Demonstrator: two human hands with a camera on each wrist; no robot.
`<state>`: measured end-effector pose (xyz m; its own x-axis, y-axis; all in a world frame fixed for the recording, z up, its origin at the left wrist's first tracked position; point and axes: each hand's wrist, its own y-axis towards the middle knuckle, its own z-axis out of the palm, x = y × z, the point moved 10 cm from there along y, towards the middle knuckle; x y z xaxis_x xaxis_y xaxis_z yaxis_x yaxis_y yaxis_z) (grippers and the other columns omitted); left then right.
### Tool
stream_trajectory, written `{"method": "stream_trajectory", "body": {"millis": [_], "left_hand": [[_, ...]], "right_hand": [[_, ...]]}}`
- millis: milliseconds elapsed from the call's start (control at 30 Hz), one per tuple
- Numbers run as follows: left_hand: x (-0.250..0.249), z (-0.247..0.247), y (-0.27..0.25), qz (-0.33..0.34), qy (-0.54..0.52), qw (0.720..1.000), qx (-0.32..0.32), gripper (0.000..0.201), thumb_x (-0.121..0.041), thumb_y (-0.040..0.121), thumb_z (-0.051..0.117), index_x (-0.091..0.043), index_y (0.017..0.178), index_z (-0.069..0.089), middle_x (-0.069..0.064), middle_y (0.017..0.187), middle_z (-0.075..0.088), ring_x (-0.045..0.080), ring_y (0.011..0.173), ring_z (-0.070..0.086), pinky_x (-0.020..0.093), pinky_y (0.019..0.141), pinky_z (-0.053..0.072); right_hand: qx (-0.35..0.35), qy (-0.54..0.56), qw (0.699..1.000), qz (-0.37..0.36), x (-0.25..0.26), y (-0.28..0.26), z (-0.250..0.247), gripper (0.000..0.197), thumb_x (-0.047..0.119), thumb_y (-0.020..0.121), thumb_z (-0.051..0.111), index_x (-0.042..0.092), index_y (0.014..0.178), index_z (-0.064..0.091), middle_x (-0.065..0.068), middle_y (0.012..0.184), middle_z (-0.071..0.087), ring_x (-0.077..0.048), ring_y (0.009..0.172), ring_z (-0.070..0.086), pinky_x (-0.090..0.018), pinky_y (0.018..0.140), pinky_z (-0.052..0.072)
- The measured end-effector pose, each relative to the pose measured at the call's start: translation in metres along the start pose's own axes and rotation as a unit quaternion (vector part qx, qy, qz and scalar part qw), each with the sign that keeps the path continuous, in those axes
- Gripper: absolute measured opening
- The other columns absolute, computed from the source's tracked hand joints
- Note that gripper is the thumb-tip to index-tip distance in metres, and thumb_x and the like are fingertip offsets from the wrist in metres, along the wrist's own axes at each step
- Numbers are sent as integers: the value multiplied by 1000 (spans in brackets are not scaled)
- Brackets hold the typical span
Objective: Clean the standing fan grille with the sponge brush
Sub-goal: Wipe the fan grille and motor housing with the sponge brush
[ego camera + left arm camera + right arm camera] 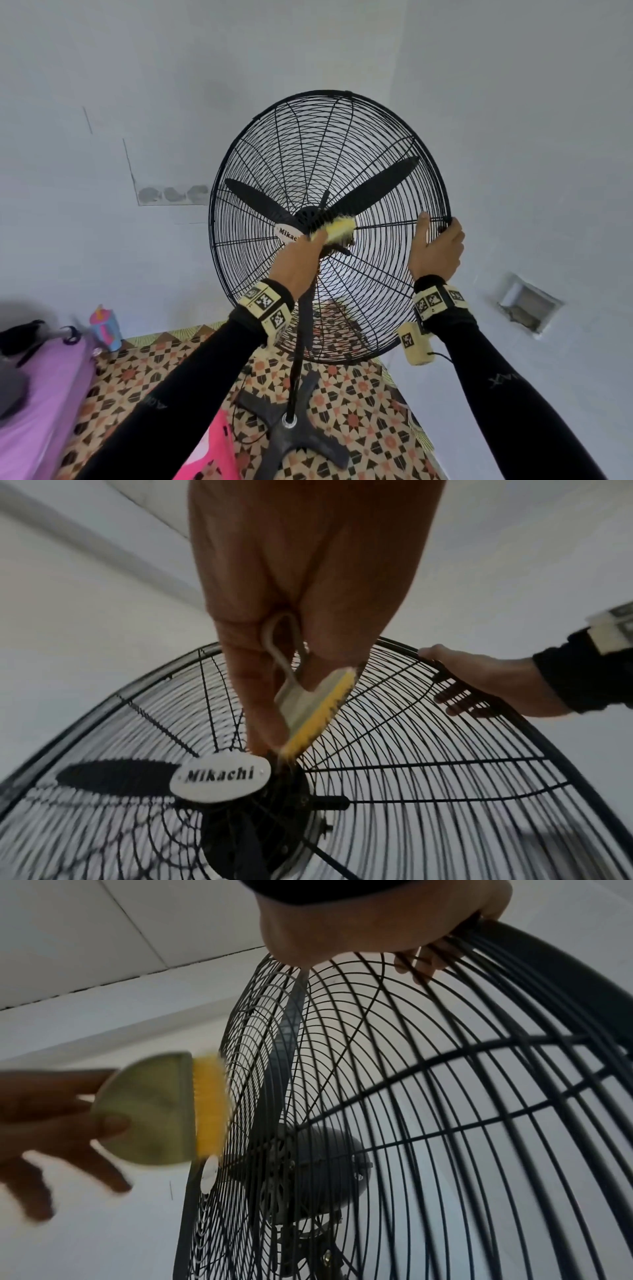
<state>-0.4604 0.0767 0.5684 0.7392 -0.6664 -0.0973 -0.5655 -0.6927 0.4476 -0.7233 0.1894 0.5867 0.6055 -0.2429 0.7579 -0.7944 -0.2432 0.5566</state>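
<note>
A black standing fan's round wire grille faces me, with black blades behind it and a white "Mikachi" badge at its centre. My left hand grips the sponge brush, which has a pale handle and a yellow pad. The yellow edge presses on the grille wires just right of the badge, as the brush shows in the left wrist view. My right hand grips the grille's right rim, thumb in front and fingers curled behind the wires. Motion blur covers the brush in the right wrist view.
The fan's pole and black cross base stand on a patterned tiled floor, with a cable lying beside the base. A purple bed and a colourful cup lie left, something pink at bottom, and white walls behind.
</note>
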Motion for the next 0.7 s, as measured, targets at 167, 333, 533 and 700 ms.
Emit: {"method": "stream_trajectory", "body": {"millis": [167,333,533,700], "left_hand": [[-33,-28,7,42,-10,997,-71,64,8,96,52,-16,153,37,16,142,53,26,83,70,34,72,63],[-39,-13,5,30,-211,969,-121,34,-10,102,62,-16,136,60,9,96,76,2,54,56,15,50,52],[8,-12,11,-55,-498,843,-195,22,-22,100,68,-12,120,70,5,108,76,8,78,70,28,66,61],[-17,7,27,-134,-630,751,-147,28,-39,109,47,-16,116,60,8,122,67,29,110,69,39,95,60]], "right_hand": [[6,6,1000,-27,5,-6,-2,80,70,97,38,8,146,37,-15,140,50,-35,122,49,-52,99,44],[41,13,997,-66,5,3,-8,79,72,94,44,9,143,40,-16,133,54,-35,116,54,-45,95,46],[52,44,995,-74,1,3,-5,78,69,94,46,7,141,41,-16,130,53,-35,113,53,-47,92,50],[58,60,994,-63,1,1,-3,73,66,95,49,9,140,41,-15,128,52,-34,111,50,-47,90,49]]}}
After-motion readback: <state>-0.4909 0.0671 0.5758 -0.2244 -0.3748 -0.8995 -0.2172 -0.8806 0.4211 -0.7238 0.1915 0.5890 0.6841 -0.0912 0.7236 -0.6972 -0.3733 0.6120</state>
